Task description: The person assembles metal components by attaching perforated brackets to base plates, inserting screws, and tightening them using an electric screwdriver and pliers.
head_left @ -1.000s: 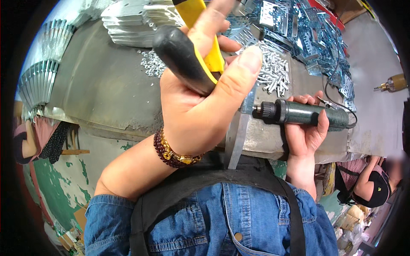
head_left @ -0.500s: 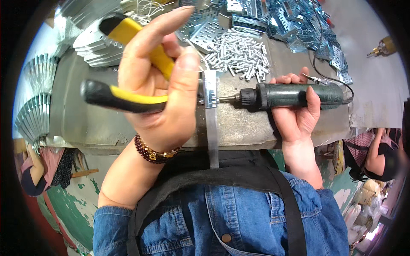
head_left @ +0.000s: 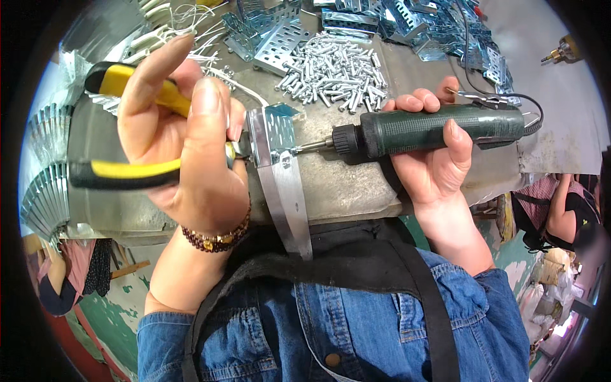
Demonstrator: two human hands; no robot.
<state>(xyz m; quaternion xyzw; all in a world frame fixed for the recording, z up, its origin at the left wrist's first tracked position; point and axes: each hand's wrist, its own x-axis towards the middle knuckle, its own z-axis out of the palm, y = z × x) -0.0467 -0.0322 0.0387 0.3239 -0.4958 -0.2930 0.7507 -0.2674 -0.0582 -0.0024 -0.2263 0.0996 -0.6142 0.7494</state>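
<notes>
My left hand point(head_left: 207, 156) is closed around yellow-and-black pliers point(head_left: 133, 170), whose handles are spread apart; their jaws are mostly hidden behind my fingers. Beside the jaws is a shiny metal bracket point(head_left: 277, 130), joined to a flat silver strip point(head_left: 287, 210) that slants down to my apron. A white cord point(head_left: 245, 89) runs up from behind the bracket. My right hand point(head_left: 433, 165) grips a dark green electric screwdriver point(head_left: 417, 130) lying level, its bit pointing left. The bit's tip meets the bracket's lower right edge; a screw there is too small to make out.
Behind the bracket lie a heap of silver screws point(head_left: 337, 73) and perforated metal brackets point(head_left: 401, 22). White cords point(head_left: 191, 28) are at the back left, fanned metal strips point(head_left: 48, 197) at the far left. Another power tool point(head_left: 566, 51) shows at right. Other people sit at both sides.
My left hand, the pliers and the bracket have shifted left, and the bracket has turned to show more of its face. The strip leans more. The screwdriver has followed leftward.
</notes>
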